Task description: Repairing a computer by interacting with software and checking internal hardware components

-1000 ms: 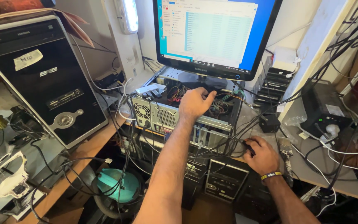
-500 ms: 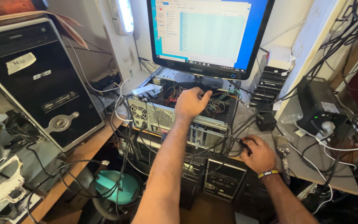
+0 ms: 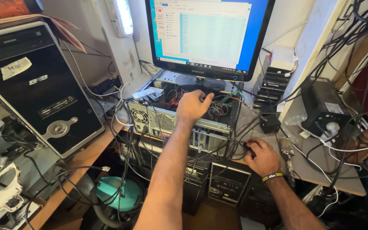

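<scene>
The open computer case [image 3: 179, 117] lay on its side on the table [image 3: 320, 164], under the monitor [image 3: 209, 36], its wiring exposed. The left hand [image 3: 192, 106] reached into it, fingers curled down among the wires; what they gripped could not be told. Just beside the case's right end, the right hand [image 3: 263, 157] rested on the table edge, fingers closed on a black cable [image 3: 247, 148]. A black tower computer [image 3: 35, 89] stood tilted well to the left.

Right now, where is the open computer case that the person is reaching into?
In the head view the open computer case lies middle of frame, under the monitor, right of the black tower. The left hand reaches inside.
</scene>
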